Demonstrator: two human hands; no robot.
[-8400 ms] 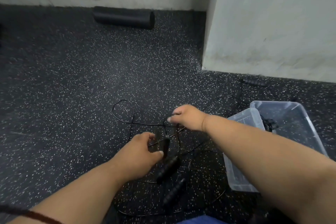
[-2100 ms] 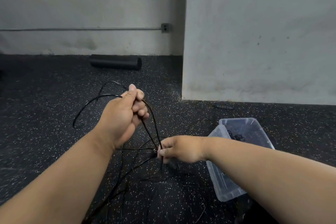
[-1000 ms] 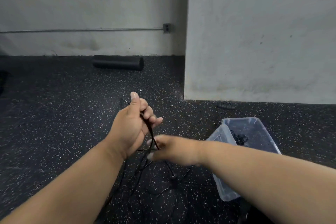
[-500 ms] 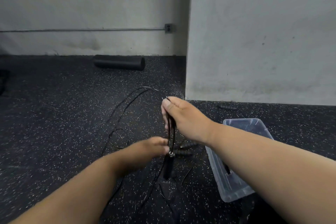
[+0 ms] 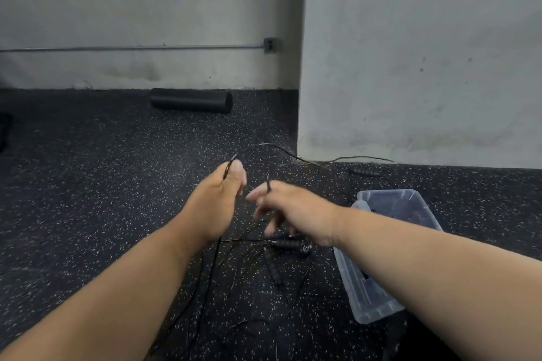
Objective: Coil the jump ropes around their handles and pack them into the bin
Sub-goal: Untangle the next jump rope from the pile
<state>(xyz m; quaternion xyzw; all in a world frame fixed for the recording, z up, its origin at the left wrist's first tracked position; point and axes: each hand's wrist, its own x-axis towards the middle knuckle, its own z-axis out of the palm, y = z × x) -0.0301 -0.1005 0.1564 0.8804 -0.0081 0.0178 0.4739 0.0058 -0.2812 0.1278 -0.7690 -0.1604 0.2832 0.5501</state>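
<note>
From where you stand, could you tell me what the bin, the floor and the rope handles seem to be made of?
The bin looks like clear plastic: the floor shows through its glossy walls. The floor seems to be rubber gym matting, matte black with white flecks. The handles look like black foam or rubber with ribbed grips; which one is unclear.

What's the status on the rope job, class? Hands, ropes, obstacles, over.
Left hand pinching rope cord; right hand too. Handles loose on floor, uncoiled. Bin right, unblocked.
</note>
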